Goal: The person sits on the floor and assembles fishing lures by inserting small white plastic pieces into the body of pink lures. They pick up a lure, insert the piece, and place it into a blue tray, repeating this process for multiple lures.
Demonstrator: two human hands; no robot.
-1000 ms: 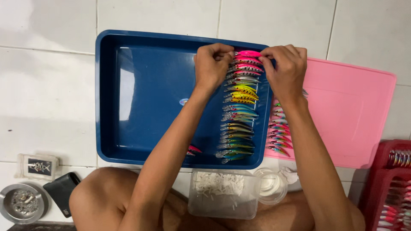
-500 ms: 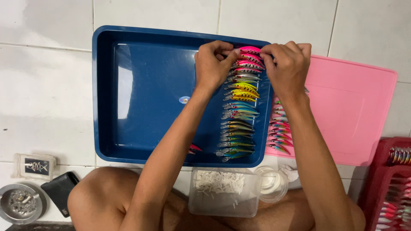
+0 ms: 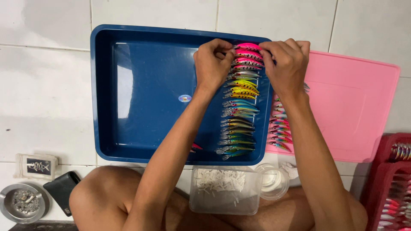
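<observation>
I see the blue tray holding 1 column of fishing lures; my left hand and right hand pinch the top pink lure.

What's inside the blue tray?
Inside the blue tray: a column of coloured fishing lures along its right side. Both hands, left hand and right hand, cover part of the top pink ones; the forearm hides some tray floor.

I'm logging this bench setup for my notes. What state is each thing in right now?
Blue tray: flat on the floor, lures in one column at its right side.
Pink lure: top of the column, pinched by left hand and right hand.
Pink tray: mostly bare.
Clear box: open, holding white bits.
</observation>
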